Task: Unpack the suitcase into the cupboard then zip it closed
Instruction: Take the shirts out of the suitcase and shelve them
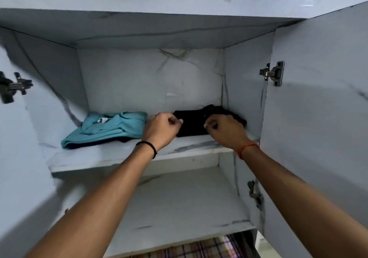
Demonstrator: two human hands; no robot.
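A folded black garment (194,123) lies at the back right of the cupboard's upper shelf (185,148). My left hand (162,127) is at its left edge with fingers curled, and my right hand (225,128) sits over its right part with fingers curled onto the cloth. Whether either hand really pinches the fabric is hard to tell. A folded teal garment (107,128) lies on the same shelf to the left, with something dark under it. The suitcase is out of view.
Both cupboard doors stand open, the right door (318,98) close to my right forearm. A lower shelf (179,204) lies bare below. Checked fabric (199,247) shows under it. Metal hinges (273,73) stick out on the door edges.
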